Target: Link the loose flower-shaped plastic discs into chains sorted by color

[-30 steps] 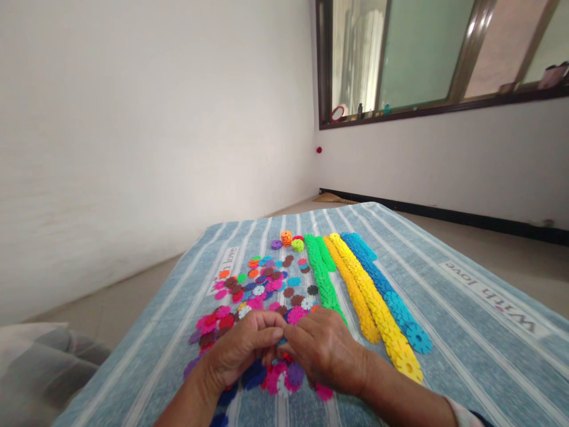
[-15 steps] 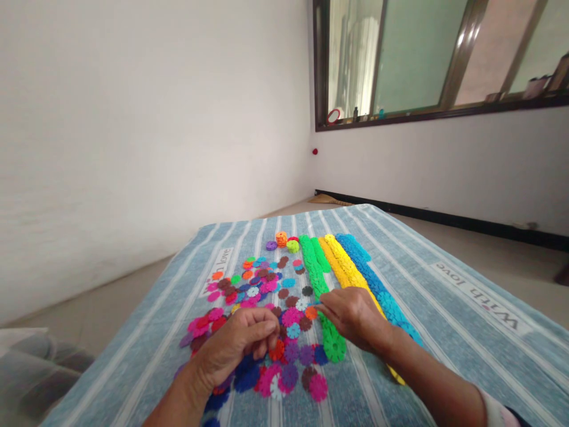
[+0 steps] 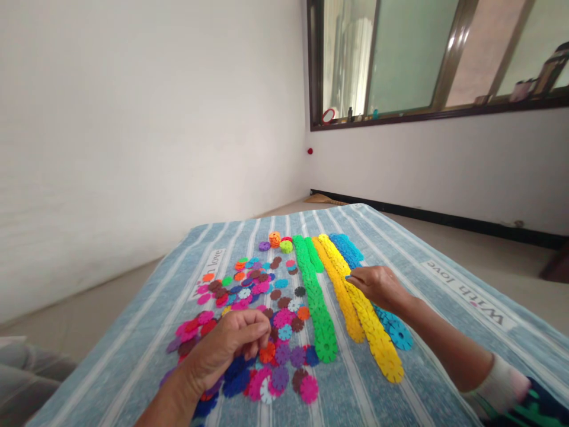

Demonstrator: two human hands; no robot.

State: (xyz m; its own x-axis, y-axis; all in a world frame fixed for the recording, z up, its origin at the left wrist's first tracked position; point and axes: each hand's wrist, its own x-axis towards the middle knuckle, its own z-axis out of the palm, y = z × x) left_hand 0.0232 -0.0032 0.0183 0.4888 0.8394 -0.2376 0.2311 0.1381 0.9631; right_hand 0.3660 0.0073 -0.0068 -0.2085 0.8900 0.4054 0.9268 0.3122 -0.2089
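Many loose snowflake discs (image 3: 262, 296) in pink, purple, brown, orange and blue lie scattered on a blue striped cloth (image 3: 444, 308). My left hand (image 3: 226, 347) rests over the near part of the pile, fingers curled and thumb pressed to fingertips; whether it holds a disc is hidden. Long rows of joined discs lie to the right: green (image 3: 316, 296), yellow (image 3: 364, 314) and blue (image 3: 395, 332). My right hand (image 3: 377, 284) reaches over the blue row, its fingertips pinched on a small blue disc at the row's far part.
A small stack of orange discs (image 3: 274, 238) and a light green disc (image 3: 286, 246) sit at the far end of the pile. White walls stand left and behind. A window sill (image 3: 427, 110) carries small items. Bare floor surrounds the cloth.
My right hand left the pile, passed over the green row and moved right and farther out to the blue row. The left hand stayed curled over the near discs.
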